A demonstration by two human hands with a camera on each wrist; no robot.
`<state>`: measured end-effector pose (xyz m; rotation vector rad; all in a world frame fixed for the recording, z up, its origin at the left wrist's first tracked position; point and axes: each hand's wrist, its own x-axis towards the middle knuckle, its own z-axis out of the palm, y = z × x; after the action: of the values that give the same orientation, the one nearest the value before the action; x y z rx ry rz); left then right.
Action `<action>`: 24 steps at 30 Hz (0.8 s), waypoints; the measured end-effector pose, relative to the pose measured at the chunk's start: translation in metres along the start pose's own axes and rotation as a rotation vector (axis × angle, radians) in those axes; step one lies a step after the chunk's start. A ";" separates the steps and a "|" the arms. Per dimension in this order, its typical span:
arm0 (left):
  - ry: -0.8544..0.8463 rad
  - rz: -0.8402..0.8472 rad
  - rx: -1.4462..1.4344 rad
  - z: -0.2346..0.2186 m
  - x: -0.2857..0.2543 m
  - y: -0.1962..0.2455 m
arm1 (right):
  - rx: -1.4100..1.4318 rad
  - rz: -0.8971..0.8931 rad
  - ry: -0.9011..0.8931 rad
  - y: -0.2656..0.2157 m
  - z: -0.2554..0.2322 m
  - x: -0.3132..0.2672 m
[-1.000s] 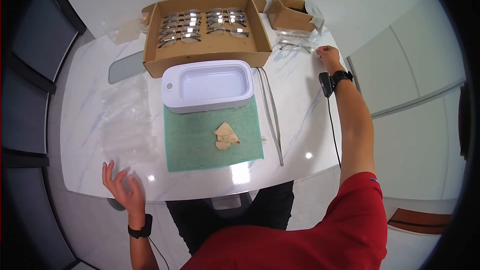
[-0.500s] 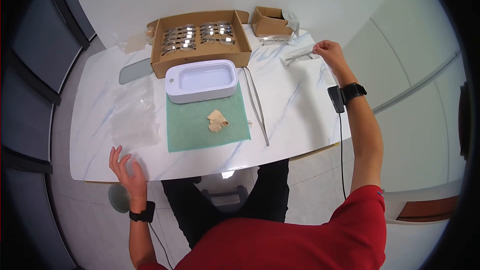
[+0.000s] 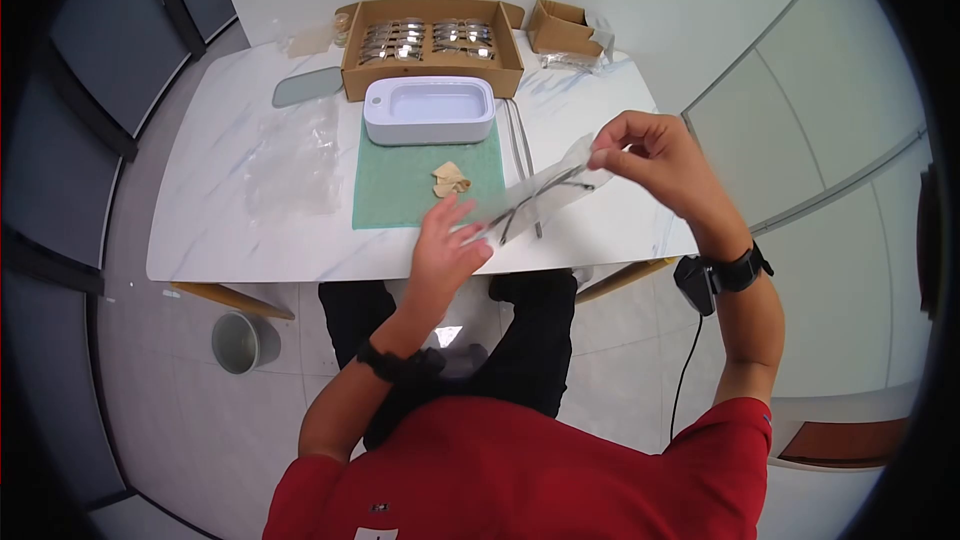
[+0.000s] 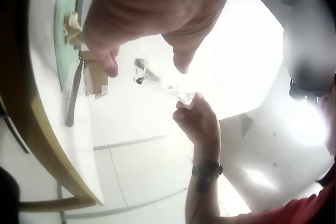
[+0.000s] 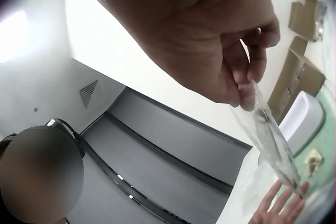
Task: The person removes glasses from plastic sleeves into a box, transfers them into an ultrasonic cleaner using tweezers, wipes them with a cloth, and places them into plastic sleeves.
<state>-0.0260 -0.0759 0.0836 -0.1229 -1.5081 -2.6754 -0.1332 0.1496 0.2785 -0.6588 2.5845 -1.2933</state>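
My right hand (image 3: 662, 165) pinches one end of a clear plastic bag (image 3: 540, 202), with a pair of dark-templed glasses (image 3: 522, 206) inside it. The bag hangs slanted over the front of the table. At its lower end is my left hand (image 3: 445, 252), fingers spread, palm turned toward the bag. In the right wrist view, the left fingers (image 5: 278, 201) lie right by the bag's tip, and the thumb and forefinger of the right hand press its upper edge together.
A white basin-shaped cleaner (image 3: 430, 130) stands on a green cloth (image 3: 385, 190), beside a crumpled beige cloth (image 3: 450, 180). Behind is a cardboard box (image 3: 435, 75) with rows of glasses. Long metal tweezers (image 3: 520, 145), clear bags (image 3: 295, 165), a grey lid (image 3: 305, 87) and a small carton (image 3: 555, 30) lie around.
My right hand has lifted the bagged glasses from the table's back right and brought them toward the front middle. My left hand has moved right, up to the bag's lower end.
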 end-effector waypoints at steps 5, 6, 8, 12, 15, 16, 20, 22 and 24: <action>-0.103 -0.211 -0.287 0.010 -0.007 0.008 | 0.099 -0.009 -0.112 -0.008 0.027 -0.015; -0.116 -0.233 -0.268 0.008 -0.009 0.008 | 0.081 0.002 -0.118 -0.009 0.029 -0.017; -0.069 -0.201 -0.248 0.007 -0.012 0.008 | 0.020 -0.017 -0.141 -0.008 0.028 -0.019; -0.035 -0.150 -0.228 0.001 -0.016 0.007 | -0.028 -0.016 -0.218 0.007 0.029 -0.014; -0.045 -0.137 -0.213 -0.003 -0.016 0.006 | 0.060 -0.041 -0.262 0.018 0.030 -0.011; -0.045 -0.137 -0.213 -0.003 -0.017 0.006 | 0.150 -0.046 -0.294 0.021 0.031 -0.010; -0.029 -0.122 -0.185 -0.002 -0.018 0.007 | 0.197 0.043 -0.343 0.025 0.035 -0.014; -0.020 -0.125 -0.186 -0.002 -0.018 0.005 | 0.201 0.122 -0.326 0.022 0.040 -0.015; -0.029 -0.119 -0.185 -0.001 -0.018 0.003 | 0.203 0.136 -0.312 0.024 0.042 -0.015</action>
<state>-0.0075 -0.0779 0.0832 -0.0849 -1.3123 -2.9164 -0.1128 0.1390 0.2338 -0.5833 2.1764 -1.2740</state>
